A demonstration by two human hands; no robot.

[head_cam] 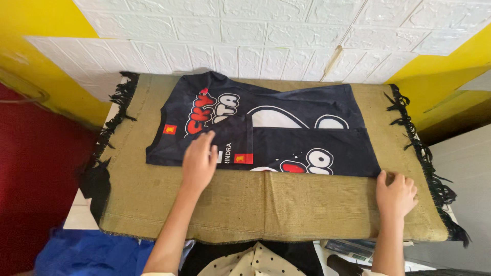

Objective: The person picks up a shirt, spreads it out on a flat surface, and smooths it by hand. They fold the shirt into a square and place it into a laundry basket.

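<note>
A dark navy T-shirt (307, 145) with red and white graphics lies flat on a tan burlap mat (307, 204), its near side folded over. My left hand (199, 159) rests palm down on the shirt's left part, fingers spread, pressing the cloth. At the shirt's lower right corner, my right hand (395, 194) pinches the fabric edge with curled fingers.
The mat has black fringe (424, 153) on its left and right ends and covers a small table against a white brick-pattern wall (286, 36). Blue cloth (87, 253) and a dotted cream garment (245, 260) lie below the near edge.
</note>
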